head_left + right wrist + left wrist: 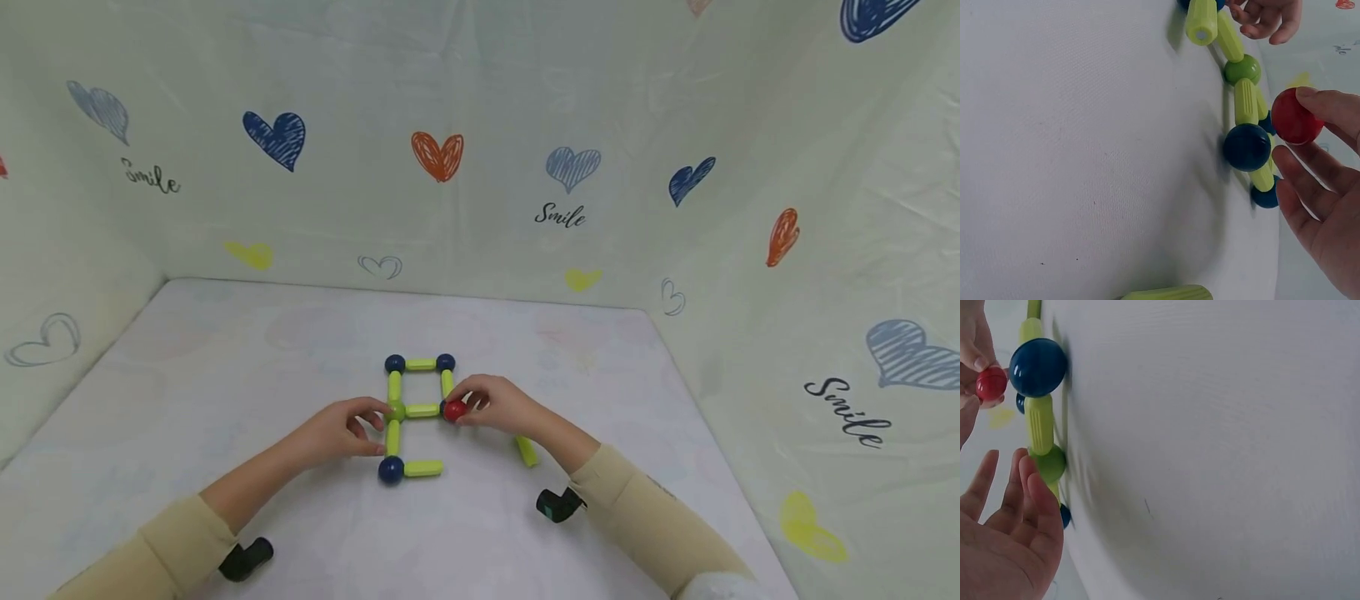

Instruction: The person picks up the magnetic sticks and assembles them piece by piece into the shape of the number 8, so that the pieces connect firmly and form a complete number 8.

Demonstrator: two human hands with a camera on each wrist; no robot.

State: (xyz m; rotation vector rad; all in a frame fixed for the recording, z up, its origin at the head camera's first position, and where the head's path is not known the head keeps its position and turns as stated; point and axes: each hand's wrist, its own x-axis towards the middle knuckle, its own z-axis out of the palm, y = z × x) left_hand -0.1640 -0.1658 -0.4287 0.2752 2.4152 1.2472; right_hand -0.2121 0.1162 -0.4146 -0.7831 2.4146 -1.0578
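My right hand (498, 406) pinches a red ball (1296, 116) between thumb and fingers. It holds the ball over a dark blue ball (1247, 147) at the right middle corner of a magnetic stick-and-ball frame, overlapping it in the head view. Yellow-green sticks (422, 411) and several balls make up this flat frame on the table. With fingers loosely spread, my left hand (330, 433) is at the frame's left side, fingertips right by a green ball (1049, 464). A lower blue ball (391, 471) carries a stick (424, 468) whose right end is free.
A loose yellow-green stick (527, 451) lies on the white table (300, 533), partly behind my right forearm. Dark wrist-worn devices (557, 505) show by both sleeves. A heart-printed cloth (495, 250) rises behind and beside the table.
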